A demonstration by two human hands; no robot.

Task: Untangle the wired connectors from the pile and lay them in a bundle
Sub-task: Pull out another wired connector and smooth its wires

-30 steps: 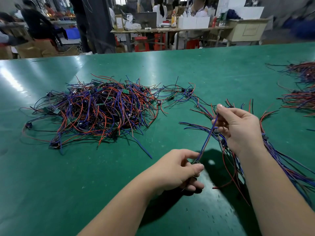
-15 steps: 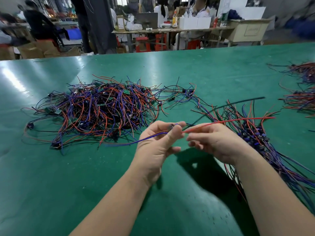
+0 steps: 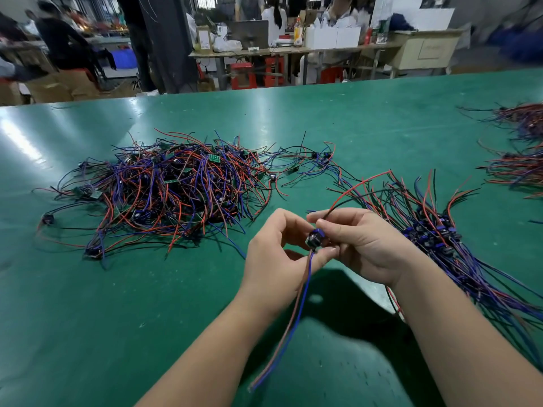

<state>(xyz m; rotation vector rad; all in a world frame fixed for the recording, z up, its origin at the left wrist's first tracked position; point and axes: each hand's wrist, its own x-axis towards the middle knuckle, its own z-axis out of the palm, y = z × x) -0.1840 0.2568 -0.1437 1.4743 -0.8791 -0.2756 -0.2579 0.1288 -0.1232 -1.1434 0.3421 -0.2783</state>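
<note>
Wired connector (image 3: 314,239) in close grip of left hand (image 3: 276,257), right hand (image 3: 370,251)

Table (image 3: 147,333): glossy green, pale glare streaks at far left. Pile (image 3: 164,198): red, blue, purple and black wires mixed. Circuit boards (image 3: 215,158) in pile: small, green, pale markings. Connector (image 3: 313,240): black body, blue top. Hanging wires (image 3: 292,321) below it: one red, one blue, side by side. Arcing wire (image 3: 370,179): red, dark near lower end. Bundle (image 3: 435,233): blue connector heads; red, blue, black leads. Far-right heaps (image 3: 520,168): same red, blue, black. Background stools (image 3: 241,74): red. Boxes (image 3: 333,36): white. Crate (image 3: 125,58): blue.
</note>
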